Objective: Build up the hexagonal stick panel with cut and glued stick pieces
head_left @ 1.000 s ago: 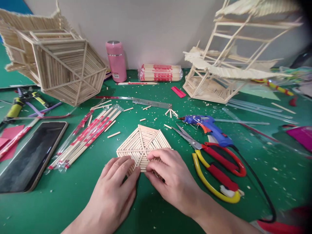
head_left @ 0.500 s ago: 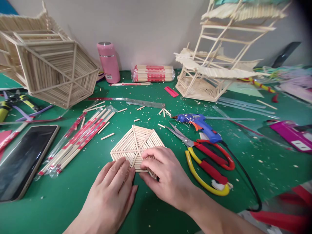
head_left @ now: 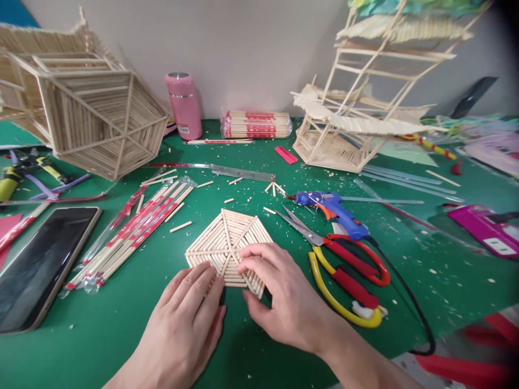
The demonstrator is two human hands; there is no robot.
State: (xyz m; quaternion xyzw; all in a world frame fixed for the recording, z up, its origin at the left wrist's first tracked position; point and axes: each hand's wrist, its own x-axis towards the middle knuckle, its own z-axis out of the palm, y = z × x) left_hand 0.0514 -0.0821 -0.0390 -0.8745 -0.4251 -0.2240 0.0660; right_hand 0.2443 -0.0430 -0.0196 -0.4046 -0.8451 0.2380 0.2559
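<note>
A six-sided panel of pale wooden sticks (head_left: 225, 236) lies flat on the green table, with spokes meeting at its middle. My left hand (head_left: 188, 302) rests on its lower left edge, fingers stretched out and side by side. Over the lower right part, my right hand (head_left: 279, 292) touches the sticks with bent fingertips and hides some of the panel. Its thumb is apart from the fingers, below the near edge. To the right lie scissors (head_left: 308, 231) with red and orange handles, yellow-handled pliers (head_left: 344, 305) and a blue glue gun (head_left: 336, 208).
A stick-built model (head_left: 117, 116) stands at left, another tiered one (head_left: 332, 146) at back right. A pink flask (head_left: 184, 108) and wrapped stick bundle (head_left: 257, 125) stand by the wall. Packaged sticks (head_left: 138, 227) and a phone (head_left: 46, 265) lie left. A black cord (head_left: 409, 292) curves at right.
My right hand has shifted slightly right, and its thumb has moved away from the fingers, baring more of the panel's lower right edge. My left hand stays nearly in place.
</note>
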